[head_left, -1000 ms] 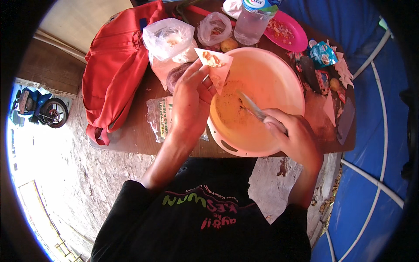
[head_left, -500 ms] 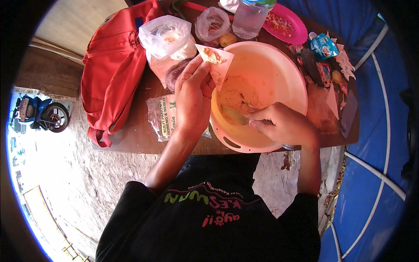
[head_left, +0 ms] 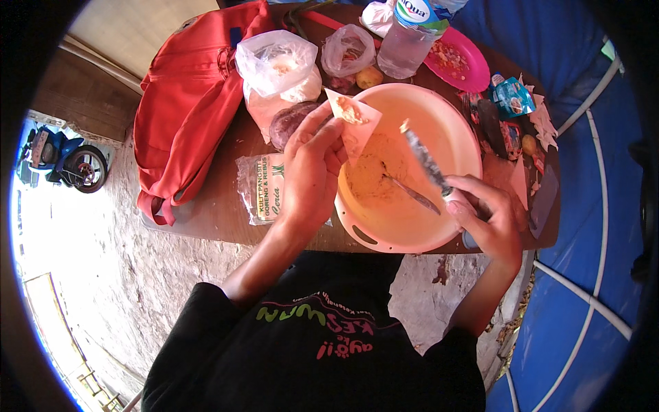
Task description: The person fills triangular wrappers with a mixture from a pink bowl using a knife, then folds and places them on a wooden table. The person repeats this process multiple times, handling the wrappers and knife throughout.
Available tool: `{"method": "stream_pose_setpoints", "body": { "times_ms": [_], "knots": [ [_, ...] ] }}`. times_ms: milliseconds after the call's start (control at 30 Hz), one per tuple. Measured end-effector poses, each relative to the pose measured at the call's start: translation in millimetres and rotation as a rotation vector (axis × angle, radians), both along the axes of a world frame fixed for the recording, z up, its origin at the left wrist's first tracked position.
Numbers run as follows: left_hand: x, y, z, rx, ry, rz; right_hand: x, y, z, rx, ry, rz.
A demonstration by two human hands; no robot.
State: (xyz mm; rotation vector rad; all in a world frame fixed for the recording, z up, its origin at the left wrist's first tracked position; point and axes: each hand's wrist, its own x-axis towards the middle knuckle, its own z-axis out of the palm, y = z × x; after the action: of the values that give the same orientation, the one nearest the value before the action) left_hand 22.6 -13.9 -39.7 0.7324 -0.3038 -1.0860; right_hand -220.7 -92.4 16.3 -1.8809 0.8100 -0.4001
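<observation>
My left hand (head_left: 313, 161) holds up a pale square wonton wrapper (head_left: 357, 137), with a dab of orange-brown filling (head_left: 350, 110) near its upper corner. My right hand (head_left: 489, 218) is closed round the handle of a knife (head_left: 427, 159). The blade points up and left over the big pinkish-white basin (head_left: 449, 123), and a bit of filling clings to its tip. Inside the basin lies a layer of orange filling mixture (head_left: 371, 165). A metal spoon (head_left: 415, 194) rests in it, its handle slanting toward my right hand.
A red backpack (head_left: 199, 110) and a plastic bag of white powder (head_left: 278, 69) stand left. The wrapper packet (head_left: 269, 189) lies beside my left forearm. Behind the basin are a water bottle (head_left: 405, 44) and a pink plate (head_left: 473, 75). Torn packets (head_left: 513, 96) and scraps crowd the right.
My right hand has lifted the knife out of the filling and moved right, turning the blade upward. The spoon now shows fully. My left hand keeps holding the wrapper. The view has shifted slightly.
</observation>
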Motion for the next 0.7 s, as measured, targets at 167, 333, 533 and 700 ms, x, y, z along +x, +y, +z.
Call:
{"method": "stream_pose_setpoints", "body": {
  "times_ms": [167,333,533,700],
  "knots": [
    [-13,-1,2,0.055,0.023,-0.082,15,19,-12,-0.555,0.03,-0.113],
    [-15,1,4,0.013,0.024,-0.107,20,24,-15,-0.663,0.091,-0.144],
    [-17,3,0,-0.007,0.068,-0.086,23,21,-22,-0.75,0.133,-0.141],
    [-16,3,-5,0.01,0.101,-0.104,19,21,-23,-0.827,0.166,-0.128]
  ]
}}
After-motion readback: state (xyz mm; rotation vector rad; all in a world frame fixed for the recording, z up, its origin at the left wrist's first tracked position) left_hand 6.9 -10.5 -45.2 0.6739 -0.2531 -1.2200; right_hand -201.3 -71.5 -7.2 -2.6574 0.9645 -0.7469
